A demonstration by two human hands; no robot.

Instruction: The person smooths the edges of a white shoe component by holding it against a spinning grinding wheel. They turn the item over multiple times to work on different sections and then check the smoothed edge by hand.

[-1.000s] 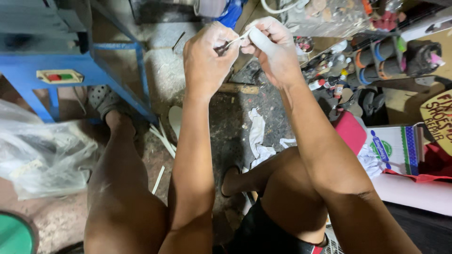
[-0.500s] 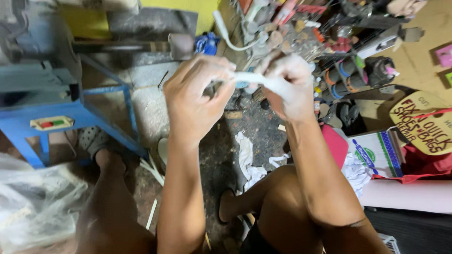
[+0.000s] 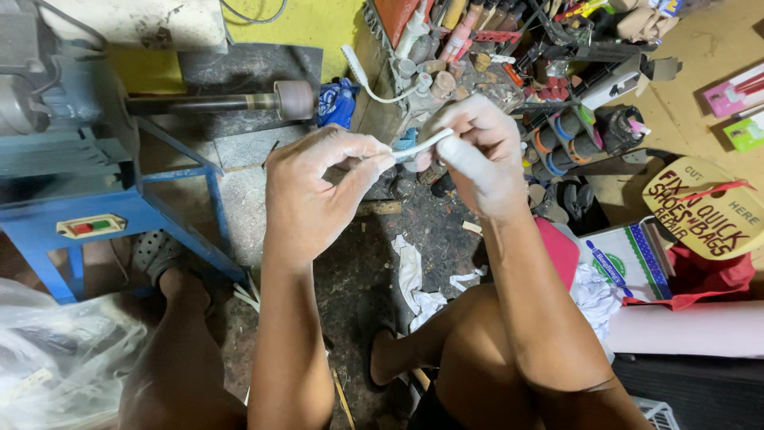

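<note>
Machine stand left of both hands, bottle rack to their right

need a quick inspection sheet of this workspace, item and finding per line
surface: dark, dirty floor with white paper scraps
job's things: thin white curved strip held between both hands
clutter: jumble of bottles, tubes and tools beyond the hands; cardboard box and red cloth at right; clear plastic bag at lower left
grippers: left hand pinches one end of the strip; right hand, whitish with dust, grips the other end
cables: white cord by the bottles
surroundings: blue metal stand carrying a motor with a shaft and roller; yellow wall
</note>
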